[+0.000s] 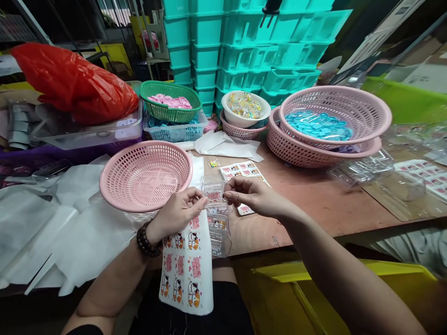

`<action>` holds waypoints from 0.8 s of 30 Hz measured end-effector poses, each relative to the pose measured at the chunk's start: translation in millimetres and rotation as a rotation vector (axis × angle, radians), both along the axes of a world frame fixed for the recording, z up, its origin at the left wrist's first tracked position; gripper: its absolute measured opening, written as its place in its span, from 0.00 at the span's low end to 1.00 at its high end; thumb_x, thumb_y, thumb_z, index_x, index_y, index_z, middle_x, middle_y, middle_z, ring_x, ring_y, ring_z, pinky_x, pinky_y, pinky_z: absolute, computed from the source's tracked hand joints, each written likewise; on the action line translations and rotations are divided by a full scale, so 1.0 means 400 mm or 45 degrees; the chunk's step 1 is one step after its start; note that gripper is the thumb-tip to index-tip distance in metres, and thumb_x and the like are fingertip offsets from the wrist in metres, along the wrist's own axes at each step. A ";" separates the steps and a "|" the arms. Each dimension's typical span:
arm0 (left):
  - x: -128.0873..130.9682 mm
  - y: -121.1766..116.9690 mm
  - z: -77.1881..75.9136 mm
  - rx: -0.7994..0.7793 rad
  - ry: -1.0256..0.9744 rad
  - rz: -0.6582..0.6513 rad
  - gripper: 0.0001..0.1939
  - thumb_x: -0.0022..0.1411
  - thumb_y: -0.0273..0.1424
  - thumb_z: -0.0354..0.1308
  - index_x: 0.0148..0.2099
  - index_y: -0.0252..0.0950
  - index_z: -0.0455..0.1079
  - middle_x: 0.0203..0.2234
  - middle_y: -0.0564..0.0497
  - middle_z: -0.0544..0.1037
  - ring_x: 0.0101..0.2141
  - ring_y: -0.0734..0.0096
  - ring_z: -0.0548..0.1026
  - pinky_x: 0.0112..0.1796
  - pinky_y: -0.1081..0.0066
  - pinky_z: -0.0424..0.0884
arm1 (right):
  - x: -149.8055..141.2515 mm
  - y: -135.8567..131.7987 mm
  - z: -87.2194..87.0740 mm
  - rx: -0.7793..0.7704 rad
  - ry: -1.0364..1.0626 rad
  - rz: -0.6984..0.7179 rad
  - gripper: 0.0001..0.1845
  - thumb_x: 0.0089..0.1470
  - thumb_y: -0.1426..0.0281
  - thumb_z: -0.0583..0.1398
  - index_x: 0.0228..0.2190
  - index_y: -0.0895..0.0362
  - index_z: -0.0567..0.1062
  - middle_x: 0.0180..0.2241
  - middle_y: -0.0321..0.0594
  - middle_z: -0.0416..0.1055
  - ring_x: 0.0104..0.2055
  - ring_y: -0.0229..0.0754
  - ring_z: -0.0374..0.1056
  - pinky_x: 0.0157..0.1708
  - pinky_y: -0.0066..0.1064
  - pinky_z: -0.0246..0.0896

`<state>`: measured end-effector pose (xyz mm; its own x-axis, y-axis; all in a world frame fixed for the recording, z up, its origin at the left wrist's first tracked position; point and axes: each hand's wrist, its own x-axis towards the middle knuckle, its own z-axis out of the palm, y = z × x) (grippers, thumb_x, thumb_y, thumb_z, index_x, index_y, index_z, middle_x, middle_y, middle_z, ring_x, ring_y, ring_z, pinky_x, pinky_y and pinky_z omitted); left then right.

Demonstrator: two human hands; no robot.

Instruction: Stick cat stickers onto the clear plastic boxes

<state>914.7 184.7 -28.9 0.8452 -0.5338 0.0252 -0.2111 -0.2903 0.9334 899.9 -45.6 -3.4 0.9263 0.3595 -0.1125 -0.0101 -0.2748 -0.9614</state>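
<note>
My left hand [179, 211], with a dark bead bracelet on the wrist, is closed in a pinch on a sticker sheet [186, 279]. The sheet hangs over the table's front edge and shows rows of cartoon cats and pink lettering. A clear sticker with pink lettering [213, 196] spans the gap between both hands' fingertips. Thumb and forefinger of my right hand [251, 195] pinch its right end. Below and behind it lie clear plastic boxes [219, 237]; one carries a cat sticker. Another sticker sheet [244, 170] rests flat beyond my right hand, partly hidden by it.
An empty pink basket [146, 202] stands left, beside white paper [70, 232]. Stacked pink baskets [370, 116] with blue pieces stand right. Behind are a green basket [146, 95] of pink pieces, a white bowl [240, 122] and turquoise crates [251, 56]. A yellow crate [279, 274] sits below the table.
</note>
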 end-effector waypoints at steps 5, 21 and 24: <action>0.004 -0.013 0.001 0.114 -0.001 0.092 0.15 0.64 0.42 0.55 0.36 0.35 0.70 0.21 0.57 0.68 0.21 0.78 0.63 0.24 0.76 0.59 | -0.001 -0.008 -0.011 -0.012 -0.029 -0.026 0.21 0.51 0.52 0.65 0.28 0.58 0.71 0.23 0.32 0.67 0.24 0.33 0.63 0.25 0.27 0.60; 0.025 -0.057 -0.012 0.117 -0.068 0.170 0.16 0.62 0.42 0.56 0.30 0.35 0.70 0.21 0.55 0.69 0.25 0.73 0.65 0.29 0.72 0.61 | 0.017 0.006 -0.025 -0.143 -0.134 -0.351 0.11 0.54 0.76 0.62 0.41 0.57 0.71 0.18 0.26 0.68 0.20 0.33 0.65 0.24 0.25 0.58; 0.035 -0.075 -0.004 0.239 -0.146 0.235 0.15 0.61 0.41 0.55 0.27 0.36 0.67 0.20 0.55 0.70 0.24 0.73 0.66 0.29 0.72 0.61 | 0.042 0.010 -0.030 -0.202 -0.086 -0.443 0.06 0.52 0.76 0.64 0.31 0.58 0.70 0.18 0.30 0.70 0.20 0.33 0.67 0.22 0.24 0.57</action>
